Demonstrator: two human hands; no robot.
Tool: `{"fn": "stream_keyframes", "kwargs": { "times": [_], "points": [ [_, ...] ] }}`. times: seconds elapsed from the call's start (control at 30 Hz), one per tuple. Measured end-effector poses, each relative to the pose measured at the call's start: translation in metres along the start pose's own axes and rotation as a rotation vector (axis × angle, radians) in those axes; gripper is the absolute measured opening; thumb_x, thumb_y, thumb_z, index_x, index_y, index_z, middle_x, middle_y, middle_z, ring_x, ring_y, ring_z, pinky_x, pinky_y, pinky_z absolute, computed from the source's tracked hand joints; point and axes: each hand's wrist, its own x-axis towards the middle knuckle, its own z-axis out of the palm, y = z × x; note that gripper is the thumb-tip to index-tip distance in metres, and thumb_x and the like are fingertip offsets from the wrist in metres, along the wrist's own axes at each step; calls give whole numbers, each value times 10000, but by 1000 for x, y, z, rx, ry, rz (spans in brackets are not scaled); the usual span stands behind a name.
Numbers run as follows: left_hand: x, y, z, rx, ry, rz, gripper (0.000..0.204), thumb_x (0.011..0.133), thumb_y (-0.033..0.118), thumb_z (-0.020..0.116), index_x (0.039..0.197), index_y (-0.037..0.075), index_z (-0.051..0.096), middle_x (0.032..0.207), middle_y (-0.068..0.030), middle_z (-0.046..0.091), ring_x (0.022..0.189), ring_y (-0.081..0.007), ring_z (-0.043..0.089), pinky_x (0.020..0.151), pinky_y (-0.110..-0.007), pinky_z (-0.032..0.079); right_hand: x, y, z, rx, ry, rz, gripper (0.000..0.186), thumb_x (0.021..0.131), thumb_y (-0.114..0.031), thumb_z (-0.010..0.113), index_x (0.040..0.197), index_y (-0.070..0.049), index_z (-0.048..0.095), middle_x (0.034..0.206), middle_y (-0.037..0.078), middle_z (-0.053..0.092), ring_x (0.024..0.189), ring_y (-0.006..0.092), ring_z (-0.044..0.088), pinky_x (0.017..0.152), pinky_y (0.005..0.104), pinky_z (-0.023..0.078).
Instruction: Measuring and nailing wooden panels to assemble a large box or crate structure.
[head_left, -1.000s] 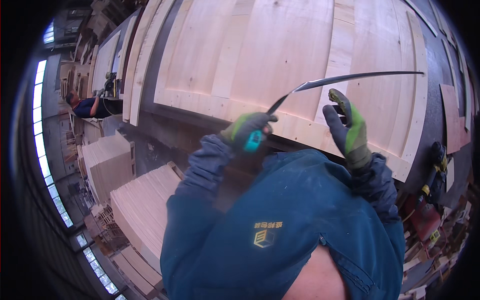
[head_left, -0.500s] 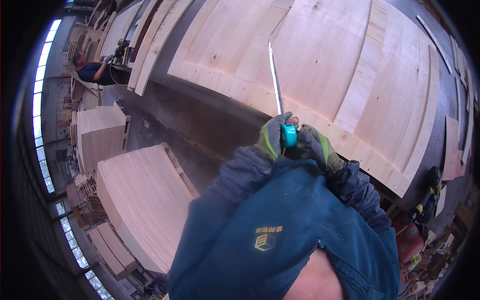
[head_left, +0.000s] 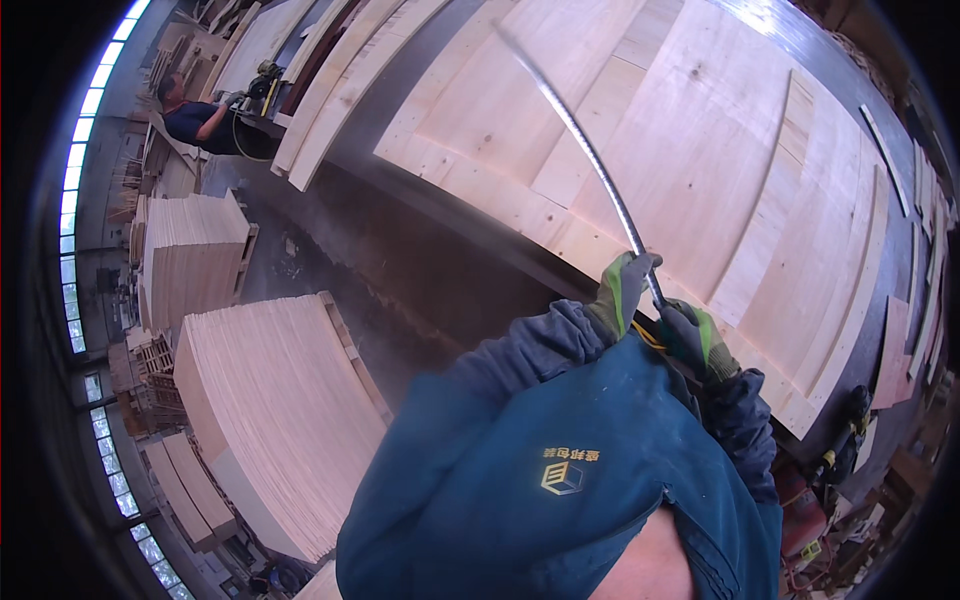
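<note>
Left hand (head_left: 622, 292): fingers closed round the strip (head_left: 585, 150)
Right hand (head_left: 692, 338): fingers closed round its lower end
Strip: above panels (head_left: 700, 130)

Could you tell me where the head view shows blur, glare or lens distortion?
In the head view, the metal strip smears toward its far tip; glare washes the wooden panel at the top right; panel edges bow near the rim; the window band at the left is blown out.

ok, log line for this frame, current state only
left hand: gripping metal strip | right hand: gripping strip's lower end | strip: slanting over wood panels | coworker: far left
</note>
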Motion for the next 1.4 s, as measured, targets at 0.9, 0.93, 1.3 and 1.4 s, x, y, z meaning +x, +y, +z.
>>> {"fn": "stream_keyframes", "kwargs": {
  "times": [0.9, 0.93, 1.3, 1.4],
  "points": [
    [271, 431, -338, 869, -304, 313, 500, 1199, 268, 835, 1597, -27, 768, 1492, -116, 856, 1333, -167, 776, 1156, -355, 643, 289, -88, -14, -809, 273, 87, 338, 1051, -377, 849, 1113, -58, 942, 939, 227, 877, 880, 390, 867, 859, 512, 654],
    [294, 453, -329, 924, -261, 373, 533, 1193, 294, 845, 1609, -28, 761, 1493, -116, 857, 1335, -170, 776, 1151, -358, 649, 297, -84, -22, -765, 265, 74, 340, 1051, -378, 841, 1108, -59, 943, 945, 224, 880, 879, 387, 866, 862, 515, 655],
    [556, 369, -188, 1779, -245, 704, 1330, 934, 837, 914, 1931, 133, 387, 1977, -281, 366, 1775, -507, 439, 1415, -572, 435, 367, -73, -84, -682, 254, 243, 332, 1044, -364, 849, 1158, -75, 966, 976, 184, 905, 899, 330, 863, 915, 481, 666],
    [582, 337, -167, 1881, -183, 802, 1410, 868, 907, 910, 1931, 141, 390, 1983, -260, 340, 1753, -503, 419, 1456, -658, 331, 381, -87, -93, -663, 221, 252, 328, 1039, -352, 867, 1158, -63, 964, 970, 181, 905, 897, 325, 858, 914, 480, 663]
  ]
}}
